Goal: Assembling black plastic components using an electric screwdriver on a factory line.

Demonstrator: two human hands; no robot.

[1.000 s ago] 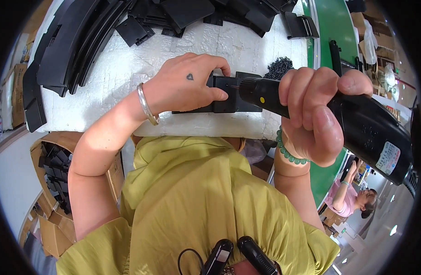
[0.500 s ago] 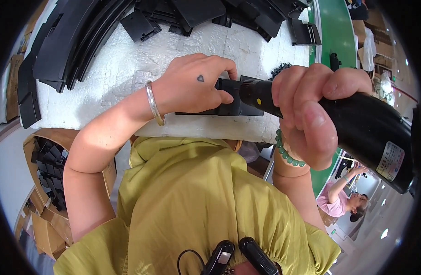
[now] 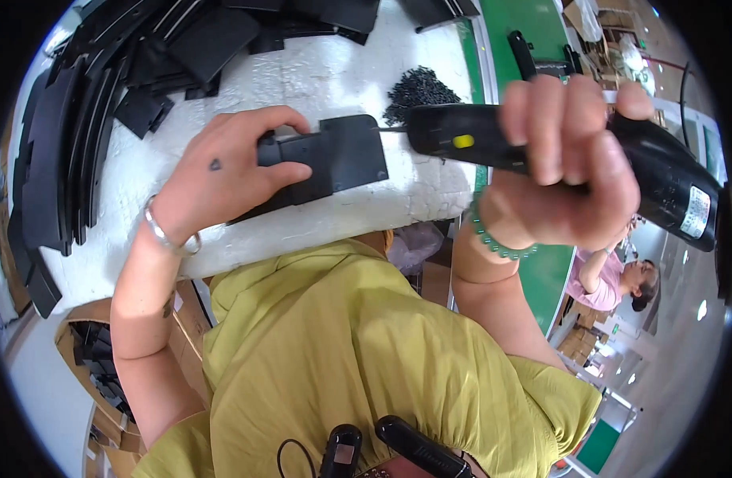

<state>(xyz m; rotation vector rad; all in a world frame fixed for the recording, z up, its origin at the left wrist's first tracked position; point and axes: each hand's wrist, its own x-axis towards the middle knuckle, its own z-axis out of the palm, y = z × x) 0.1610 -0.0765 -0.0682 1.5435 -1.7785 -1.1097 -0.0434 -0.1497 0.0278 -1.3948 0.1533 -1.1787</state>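
My left hand (image 3: 227, 163) grips a flat black plastic part (image 3: 354, 155) between thumb and fingers, keeping it on the white padded surface (image 3: 302, 80). My right hand (image 3: 573, 163) is wrapped round a black electric screwdriver (image 3: 454, 127) with a yellow dot. Its thin bit points left, its tip close to the part's upper right edge; whether the two touch I cannot tell. Just above the screwdriver's front end lies a heap of small black screws (image 3: 420, 97).
Stacked long black panels (image 3: 59, 159) line the left side, with more black pieces (image 3: 211, 44) at the far edge. A green tabletop (image 3: 533, 24) runs along the right. An open cardboard box (image 3: 71, 350) stands lower left. A person in pink (image 3: 601, 283) is at the right.
The screwdriver has lifted off the black part and swung right, toward the screw heap. My left hand still holds the part, now tilted slightly. The whole view has shifted.
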